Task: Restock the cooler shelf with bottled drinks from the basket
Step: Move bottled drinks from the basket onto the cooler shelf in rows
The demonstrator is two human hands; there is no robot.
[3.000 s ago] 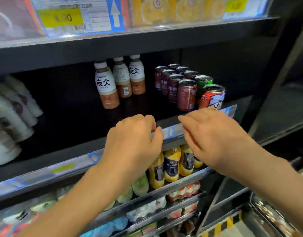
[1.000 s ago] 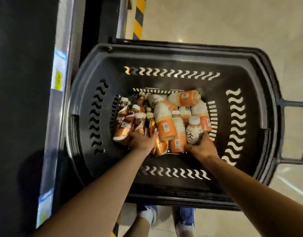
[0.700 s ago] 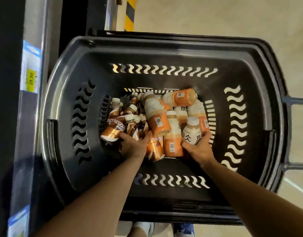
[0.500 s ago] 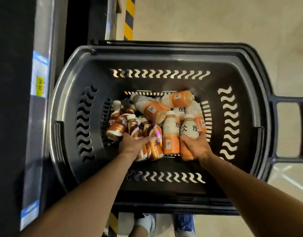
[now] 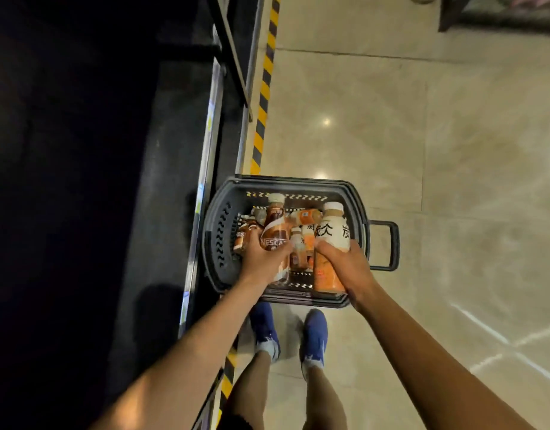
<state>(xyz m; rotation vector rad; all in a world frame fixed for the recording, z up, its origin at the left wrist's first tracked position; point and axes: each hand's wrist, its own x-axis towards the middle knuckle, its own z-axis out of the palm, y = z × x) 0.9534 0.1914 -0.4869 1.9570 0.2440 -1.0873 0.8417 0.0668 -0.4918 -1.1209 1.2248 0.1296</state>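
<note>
A dark grey basket stands on the floor below me with several orange and brown bottles lying in it. My left hand grips a brown Nescafe bottle, lifted above the basket with its cap pointing away. My right hand grips a white-and-orange milk tea bottle with black characters, also raised above the basket. The cooler runs along the left, and only its dark front and shelf rail show.
Yellow-and-black floor tape runs along the cooler base. The basket handle sticks out to the right. My blue shoes stand just behind the basket on the shiny beige tile floor.
Both hands gripped a bottle each in the basket and have lifted them out. The view has risen far above the basket, which now looks much smaller.
</note>
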